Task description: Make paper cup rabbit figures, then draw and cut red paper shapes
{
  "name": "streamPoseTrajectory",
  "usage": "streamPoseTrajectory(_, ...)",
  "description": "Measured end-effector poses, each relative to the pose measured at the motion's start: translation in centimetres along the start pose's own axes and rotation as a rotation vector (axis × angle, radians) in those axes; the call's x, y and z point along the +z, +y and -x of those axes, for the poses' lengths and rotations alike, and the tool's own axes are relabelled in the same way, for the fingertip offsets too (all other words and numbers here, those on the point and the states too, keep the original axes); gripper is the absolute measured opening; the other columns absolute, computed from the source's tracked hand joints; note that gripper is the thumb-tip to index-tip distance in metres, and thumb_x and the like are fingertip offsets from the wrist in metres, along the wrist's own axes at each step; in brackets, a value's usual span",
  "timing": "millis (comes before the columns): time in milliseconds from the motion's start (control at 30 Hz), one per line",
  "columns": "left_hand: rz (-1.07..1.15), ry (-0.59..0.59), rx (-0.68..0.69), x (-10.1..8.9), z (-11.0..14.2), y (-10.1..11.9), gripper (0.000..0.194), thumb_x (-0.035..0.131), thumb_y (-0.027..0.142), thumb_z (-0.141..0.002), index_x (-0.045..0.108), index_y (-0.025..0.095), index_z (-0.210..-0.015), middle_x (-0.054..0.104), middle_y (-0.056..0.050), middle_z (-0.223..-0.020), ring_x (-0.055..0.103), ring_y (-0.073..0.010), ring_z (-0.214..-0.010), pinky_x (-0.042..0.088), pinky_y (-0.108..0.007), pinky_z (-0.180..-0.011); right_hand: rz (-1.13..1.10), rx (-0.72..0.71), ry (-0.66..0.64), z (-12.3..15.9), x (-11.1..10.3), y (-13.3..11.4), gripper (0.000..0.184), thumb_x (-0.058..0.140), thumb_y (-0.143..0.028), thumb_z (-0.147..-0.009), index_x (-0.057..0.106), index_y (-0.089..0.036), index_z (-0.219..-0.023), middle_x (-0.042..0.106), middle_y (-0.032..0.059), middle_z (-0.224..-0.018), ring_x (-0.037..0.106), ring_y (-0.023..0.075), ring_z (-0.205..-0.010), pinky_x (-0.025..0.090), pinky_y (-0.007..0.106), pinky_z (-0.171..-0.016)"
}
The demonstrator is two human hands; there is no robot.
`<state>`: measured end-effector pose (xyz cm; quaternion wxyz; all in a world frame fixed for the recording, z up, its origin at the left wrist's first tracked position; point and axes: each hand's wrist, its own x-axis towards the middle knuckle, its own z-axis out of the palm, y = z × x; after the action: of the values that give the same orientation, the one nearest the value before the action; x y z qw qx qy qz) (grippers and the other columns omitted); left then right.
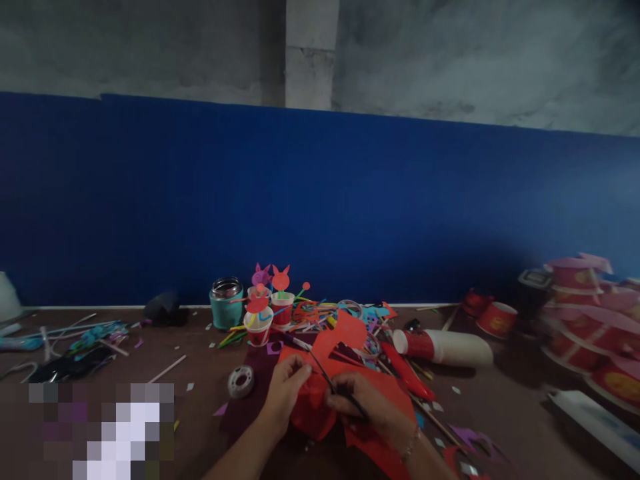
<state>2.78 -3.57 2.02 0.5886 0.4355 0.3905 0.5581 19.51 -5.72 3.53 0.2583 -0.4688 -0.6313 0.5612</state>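
Observation:
My left hand [283,392] pinches the left side of a red paper piece [346,333] between thumb and fingers. In my right hand [370,402] is a pair of scissors [324,373], their blades angled up and left along the paper beside my left fingertips. Whether the blades are apart is unclear. Other red paper [390,389] spreads under and around both hands, partly covering a dark purple sheet [256,373]. A roll of tape [233,384] lies left of my left hand.
Decorated paper cups [259,327] and a teal container [226,312] stand behind my hands. Colourful straws and scraps [320,310] are piled beside them. A column of stacked paper cups [463,348] lies at right, near a red cup structure [575,333]. The blue wall panel [320,200] borders the table.

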Motion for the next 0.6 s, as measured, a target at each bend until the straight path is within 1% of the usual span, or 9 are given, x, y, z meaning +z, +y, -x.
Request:
streamPoseTrajectory(167,0.008,-0.005,-0.001,-0.1,0.0,-0.1,0.029,0.070,0.035,-0.059,0.047,0.018,-0.055,0.044,0.007,-0.050,0.035,-0.0084,-0.050,0.028,-0.022,-0.052,-0.016,0.022,0.035,-0.1,-0.1,0.5,0.022,0.060,-0.040,-0.071,0.053,-0.021,-0.061,0.040,-0.0089,-0.043,0.032,0.0066,-0.035,0.025,0.019,-0.039)
streamPoseTrajectory(300,0.020,-0.023,-0.020,-0.2,0.0,-0.4,0.028,0.071,0.033,-0.059,0.048,0.018,-0.057,0.046,0.006,-0.050,0.038,-0.0084,-0.050,0.029,-0.022,-0.052,-0.009,0.027,-0.007,0.1,-0.2,0.2,0.020,0.061,-0.040,-0.070,0.057,-0.021,-0.065,0.046,-0.0077,-0.045,0.038,0.0072,-0.037,0.028,0.019,-0.040)
streamPoseTrajectory(367,0.025,-0.029,-0.028,-0.3,-0.1,-0.6,0.027,0.072,0.031,-0.058,0.049,0.017,-0.057,0.049,0.006,-0.050,0.040,-0.0088,-0.050,0.030,-0.022,-0.052,-0.002,0.027,-0.007,0.1,-0.3,0.3,0.019,0.061,-0.039,-0.070,0.058,-0.021,-0.066,0.048,-0.0073,-0.046,0.039,0.0074,-0.037,0.028,0.019,-0.040)
streamPoseTrajectory(500,0.040,-0.037,-0.031,-0.4,-0.3,-0.9,0.027,0.073,0.031,-0.057,0.050,0.017,-0.057,0.052,0.004,-0.051,0.043,-0.0097,-0.051,0.032,-0.023,-0.053,-0.008,0.007,0.023,-0.2,-0.3,0.9,0.018,0.061,-0.037,-0.071,0.057,-0.021,-0.064,0.045,-0.0082,-0.044,0.036,0.0064,-0.035,0.025,0.018,-0.038)
streamPoseTrajectory(600,0.054,-0.044,-0.035,-0.5,-0.4,-1.0,0.026,0.074,0.030,-0.057,0.051,0.017,-0.057,0.052,0.005,-0.051,0.043,-0.0093,-0.051,0.032,-0.022,-0.053,-0.017,0.020,0.017,-0.2,-0.3,0.9,0.019,0.062,-0.039,-0.071,0.058,-0.021,-0.064,0.044,-0.0084,-0.044,0.035,0.0060,-0.035,0.024,0.018,-0.037)
